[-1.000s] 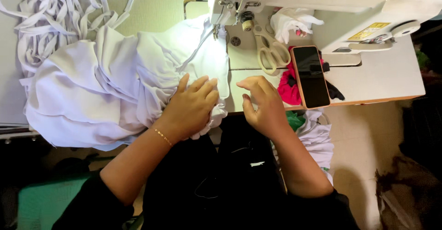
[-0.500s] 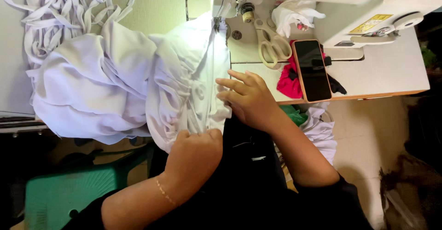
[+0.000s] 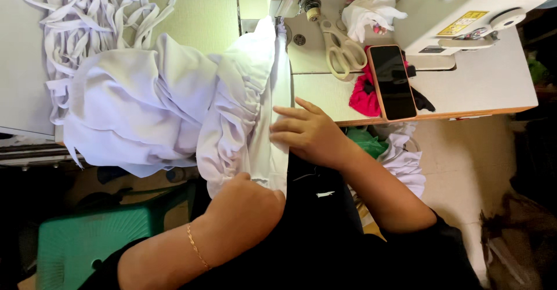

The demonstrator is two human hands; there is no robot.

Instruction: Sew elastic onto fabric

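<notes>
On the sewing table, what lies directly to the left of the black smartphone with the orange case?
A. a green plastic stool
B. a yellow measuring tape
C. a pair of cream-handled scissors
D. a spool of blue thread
C: the pair of cream-handled scissors lies beside the black smartphone with the orange case, on its left.
</notes>
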